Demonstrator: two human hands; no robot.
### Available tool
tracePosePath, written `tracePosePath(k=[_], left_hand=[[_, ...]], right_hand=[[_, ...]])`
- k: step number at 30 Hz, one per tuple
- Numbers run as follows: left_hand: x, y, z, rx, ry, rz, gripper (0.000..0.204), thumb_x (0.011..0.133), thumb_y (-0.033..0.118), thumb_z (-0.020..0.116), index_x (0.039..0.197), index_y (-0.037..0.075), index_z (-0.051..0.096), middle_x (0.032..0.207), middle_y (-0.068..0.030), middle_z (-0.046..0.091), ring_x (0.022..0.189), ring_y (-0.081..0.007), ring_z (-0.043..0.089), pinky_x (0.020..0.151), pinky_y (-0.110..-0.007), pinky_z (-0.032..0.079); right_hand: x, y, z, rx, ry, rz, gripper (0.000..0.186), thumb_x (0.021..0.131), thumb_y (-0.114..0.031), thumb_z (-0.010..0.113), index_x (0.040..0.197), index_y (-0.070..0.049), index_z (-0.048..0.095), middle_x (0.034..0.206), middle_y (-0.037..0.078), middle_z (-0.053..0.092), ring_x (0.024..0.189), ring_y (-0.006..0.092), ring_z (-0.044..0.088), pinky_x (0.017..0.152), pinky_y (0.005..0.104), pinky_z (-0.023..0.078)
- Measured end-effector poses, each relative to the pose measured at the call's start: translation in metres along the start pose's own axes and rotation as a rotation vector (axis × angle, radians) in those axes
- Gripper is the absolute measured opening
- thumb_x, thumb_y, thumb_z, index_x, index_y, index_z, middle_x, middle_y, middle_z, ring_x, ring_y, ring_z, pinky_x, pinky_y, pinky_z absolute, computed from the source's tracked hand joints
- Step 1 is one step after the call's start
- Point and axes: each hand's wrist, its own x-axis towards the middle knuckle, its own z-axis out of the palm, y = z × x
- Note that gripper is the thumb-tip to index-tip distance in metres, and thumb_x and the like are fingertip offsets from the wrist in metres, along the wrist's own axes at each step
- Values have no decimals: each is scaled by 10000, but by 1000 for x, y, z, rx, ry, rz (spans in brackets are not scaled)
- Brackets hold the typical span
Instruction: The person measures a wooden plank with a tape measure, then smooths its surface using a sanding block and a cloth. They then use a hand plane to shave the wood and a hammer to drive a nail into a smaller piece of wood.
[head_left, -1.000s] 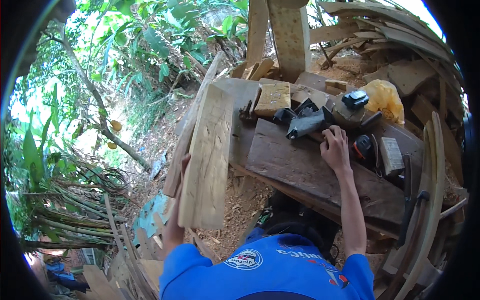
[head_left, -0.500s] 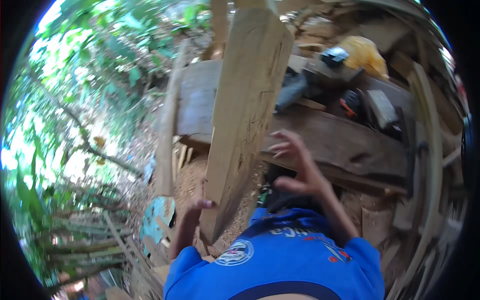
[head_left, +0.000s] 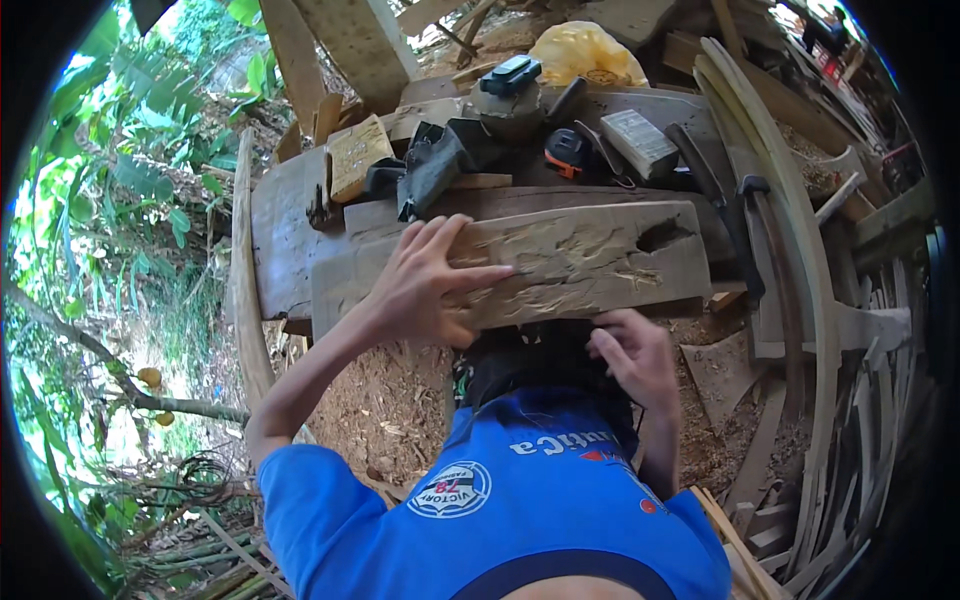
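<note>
A thick wooden board [head_left: 580,255] with a rough, pitted upper face and a dark hole near its right end lies crosswise in front of me. My left hand [head_left: 425,280] rests on the left half of the board, its fingers spread and the thumb near the board's near edge. Close to that near edge, right of the middle, is my right hand [head_left: 635,360], its fingers loosely bent and the thumb apart, with nothing visible in it. Whether its fingertips touch the board is hard to see. Beyond the board is a crumpled dark grey cloth [head_left: 435,165].
On the bench [head_left: 285,245] lie a black-and-orange tape measure [head_left: 568,152], a pale block [head_left: 640,142], a long dark blade [head_left: 735,240] and a handheld device [head_left: 512,75]. A long-handled tool [head_left: 775,270] leans at right by a curved pole [head_left: 815,290]. Wood shavings [head_left: 375,410] cover the ground.
The board has swung from pointing away from me to lying crosswise. My left hand has moved from its near end onto its face; my right hand has come down toward me.
</note>
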Motion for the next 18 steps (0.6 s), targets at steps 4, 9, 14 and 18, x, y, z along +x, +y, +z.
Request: tracePosePath(k=[4, 9, 14, 18], left_hand=[[13, -21, 26, -16, 42, -13, 795, 376, 232, 773, 1147, 330, 604, 1293, -197, 385, 1159, -367, 399, 976, -424, 321], [32, -31, 39, -128, 77, 4, 835, 398, 235, 770, 1198, 344, 555, 1294, -190, 384, 1173, -365, 385, 997, -441, 315], [8, -35, 39, -4, 137, -104, 893, 490, 439, 774, 1301, 238, 456, 1326, -157, 378, 1221, -343, 354, 1031, -448, 272], [-31, -63, 16, 33, 117, -272, 890, 540, 532, 748, 1300, 176, 454, 1325, -141, 402, 1233, -324, 354, 1039, -443, 255]], right_hand=[[23, -31, -76, -167, 381, -419, 169, 856, -217, 569, 899, -56, 597, 811, 49, 622, 685, 115, 575, 659, 242, 457], [135, -1, -161, -638, 637, -414, 416, 871, -336, 569, 1139, -19, 561, 868, 62, 616, 809, 119, 566, 725, 225, 430], [157, -2, -168, -556, 352, -195, 451, 854, -334, 605, 1139, 10, 552, 844, 33, 608, 782, 65, 509, 682, 210, 399], [154, -2, -190, -552, 335, -208, 394, 876, -336, 569, 1078, 3, 565, 790, 9, 577, 742, 64, 513, 656, 220, 406]])
